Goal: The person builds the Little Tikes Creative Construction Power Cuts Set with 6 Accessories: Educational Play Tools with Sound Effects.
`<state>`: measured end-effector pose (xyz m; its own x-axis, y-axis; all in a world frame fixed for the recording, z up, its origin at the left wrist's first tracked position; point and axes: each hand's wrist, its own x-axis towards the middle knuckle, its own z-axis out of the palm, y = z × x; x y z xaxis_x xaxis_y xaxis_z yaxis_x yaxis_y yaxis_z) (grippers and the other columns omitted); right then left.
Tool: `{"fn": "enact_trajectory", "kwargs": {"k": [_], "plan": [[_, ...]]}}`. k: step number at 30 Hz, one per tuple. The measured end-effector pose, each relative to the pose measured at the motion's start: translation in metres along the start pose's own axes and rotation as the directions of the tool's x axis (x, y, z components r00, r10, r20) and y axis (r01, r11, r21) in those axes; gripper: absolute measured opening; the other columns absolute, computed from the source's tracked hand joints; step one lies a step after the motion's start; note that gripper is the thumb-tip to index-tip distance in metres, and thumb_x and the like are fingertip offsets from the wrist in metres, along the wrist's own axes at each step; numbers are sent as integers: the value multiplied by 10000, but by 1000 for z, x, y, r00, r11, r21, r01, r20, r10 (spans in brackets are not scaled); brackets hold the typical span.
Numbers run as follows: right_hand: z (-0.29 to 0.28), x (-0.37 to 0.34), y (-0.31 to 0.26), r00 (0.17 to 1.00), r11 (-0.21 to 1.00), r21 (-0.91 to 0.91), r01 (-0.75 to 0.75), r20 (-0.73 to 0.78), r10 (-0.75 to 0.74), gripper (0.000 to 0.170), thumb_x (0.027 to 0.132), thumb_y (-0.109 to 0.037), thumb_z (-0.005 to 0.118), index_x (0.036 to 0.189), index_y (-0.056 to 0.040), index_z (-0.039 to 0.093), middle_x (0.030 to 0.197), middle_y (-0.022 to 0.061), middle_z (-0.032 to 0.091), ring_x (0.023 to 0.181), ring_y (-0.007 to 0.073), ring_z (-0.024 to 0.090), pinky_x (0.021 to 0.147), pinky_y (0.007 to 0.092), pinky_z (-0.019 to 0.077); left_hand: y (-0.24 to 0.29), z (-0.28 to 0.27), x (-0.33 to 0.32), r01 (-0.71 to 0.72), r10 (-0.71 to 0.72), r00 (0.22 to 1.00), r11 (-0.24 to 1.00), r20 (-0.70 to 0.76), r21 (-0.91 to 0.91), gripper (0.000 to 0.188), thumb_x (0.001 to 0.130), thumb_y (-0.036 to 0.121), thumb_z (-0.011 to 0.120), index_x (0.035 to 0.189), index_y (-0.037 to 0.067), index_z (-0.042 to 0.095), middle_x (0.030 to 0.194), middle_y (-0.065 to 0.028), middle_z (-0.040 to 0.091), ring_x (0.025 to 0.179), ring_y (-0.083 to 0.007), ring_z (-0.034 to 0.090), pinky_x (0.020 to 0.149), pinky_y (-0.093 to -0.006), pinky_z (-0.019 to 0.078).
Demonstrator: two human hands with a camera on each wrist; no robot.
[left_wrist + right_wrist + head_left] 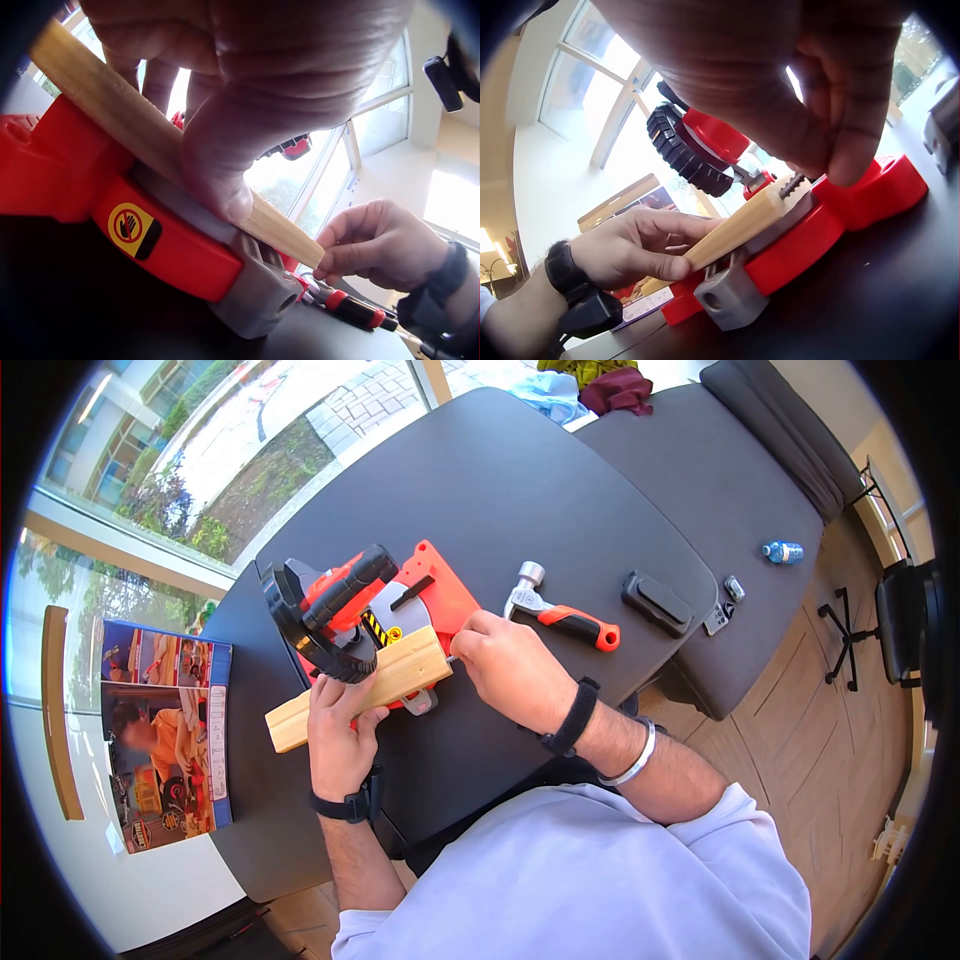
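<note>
A pale wooden block (pixel 405 665) lies across the red base (pixel 440 582) of a toy chop saw (pixel 352 588). My left hand (pixel 338 738) grips the block, thumb on the near side and fingers behind. At the block's right end, my right hand (pixel 508 675) pinches a dark threaded screw (pixel 792 186) between thumb and fingertips. The screw's tip is right at the end face of the wood; its head is hidden by the fingers. A grey clamp piece (pixel 259 289) sits at the front of the base, below the block.
A claw hammer (pixel 570 622) lies right of the saw, with a black case (pixel 657 603) beyond it. At the left stands a printed box (pixel 165 745). A water bottle (pixel 783 552) and small items rest on the dark bench (pixel 660 480). A window borders the table's far left.
</note>
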<state>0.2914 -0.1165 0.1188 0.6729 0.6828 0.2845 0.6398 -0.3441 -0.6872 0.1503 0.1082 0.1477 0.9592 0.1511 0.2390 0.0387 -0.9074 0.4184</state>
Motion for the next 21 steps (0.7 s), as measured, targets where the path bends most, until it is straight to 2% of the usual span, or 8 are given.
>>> {"fn": "enact_trajectory", "kwargs": {"k": [10, 12, 18, 21], "plan": [[1, -1, -1, 1000, 999, 38, -14, 6, 14, 127, 883, 52, 641, 986, 36, 713, 963, 207, 677, 938, 395, 715, 843, 487, 596, 4, 0, 2, 2, -2, 1000, 1000, 1, 29, 641, 752, -55, 843, 1376, 57, 751, 1050, -176, 726, 1037, -385, 632, 1069, -479, 471], [4, 0, 1, 1000, 1000, -11, -11, -10, 11, 85, 906, 18, 722, 989, 2, 727, 986, 164, 689, 878, 390, 726, 783, 467, 608, 4, 0, 2, 21, -21, 1000, 999, 4, 31, 635, 754, -50, 844, 1373, 59, 756, 1014, -170, 718, 1003, -376, 632, 1083, -482, 463], [0, 3, 6, 999, 998, 44, 34, -1, -34, 98, 905, 37, 705, 995, 7, 729, 961, 162, 705, 900, 385, 729, 793, 461, 606, 0, 3, 2, -33, 33, 999, 996, -4, 77, 628, 752, -44, 849, 1366, 55, 761, 969, -171, 702, 972, -372, 621, 1035, -471, 487], [2, 5, 9, 999, 999, 34, 36, 24, -37, 114, 897, 50, 697, 999, 14, 730, 951, 165, 712, 918, 381, 731, 804, 455, 604, 6, 1, 4, -15, 15, 1000, 998, -12, 64, 619, 754, -42, 848, 1361, 45, 761, 964, -170, 702, 989, -376, 630, 1050, -471, 488]]}}
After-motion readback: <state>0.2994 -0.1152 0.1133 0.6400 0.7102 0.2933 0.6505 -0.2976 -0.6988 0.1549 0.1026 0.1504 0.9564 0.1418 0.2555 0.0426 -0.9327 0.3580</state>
